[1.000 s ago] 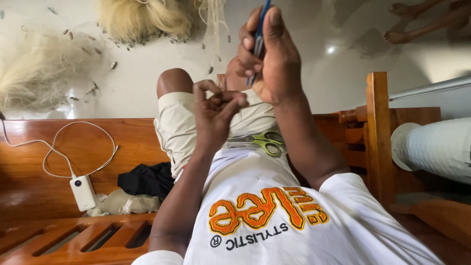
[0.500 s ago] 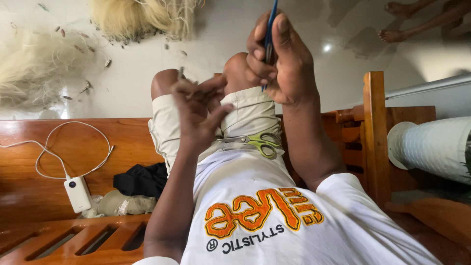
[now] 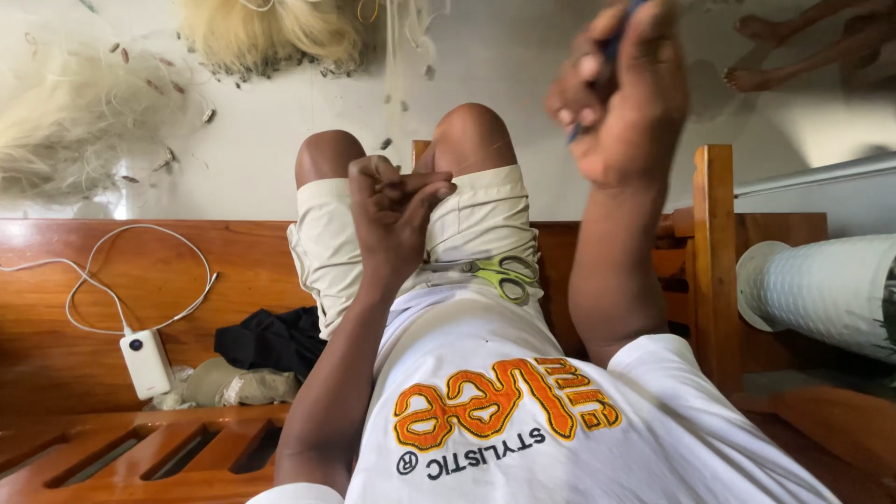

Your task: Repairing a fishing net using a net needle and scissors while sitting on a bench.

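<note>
My left hand (image 3: 392,210) is over my lap in front of my knees, its fingers pinched together on a thin pale thread that is hard to make out. My right hand (image 3: 621,93) is raised up and to the right, blurred, and closed on a slim blue tool (image 3: 607,56) that is mostly hidden by the fingers. Scissors with green handles (image 3: 495,275) lie on my lap, on the beige shorts, just below and right of the left hand. Fine net strands (image 3: 401,56) hang near the top above my knees.
I sit on a wooden bench (image 3: 93,280). A white power bank (image 3: 145,364) with a looped cable and a dark cloth (image 3: 271,341) lie at my left. Pale net heaps (image 3: 65,121) cover the floor. A white roll (image 3: 821,289) is at the right; another person's feet (image 3: 803,47) are at top right.
My right hand has swung up and to the right with the blue tool, away from my left hand. The left hand has stayed pinched over my lap.
</note>
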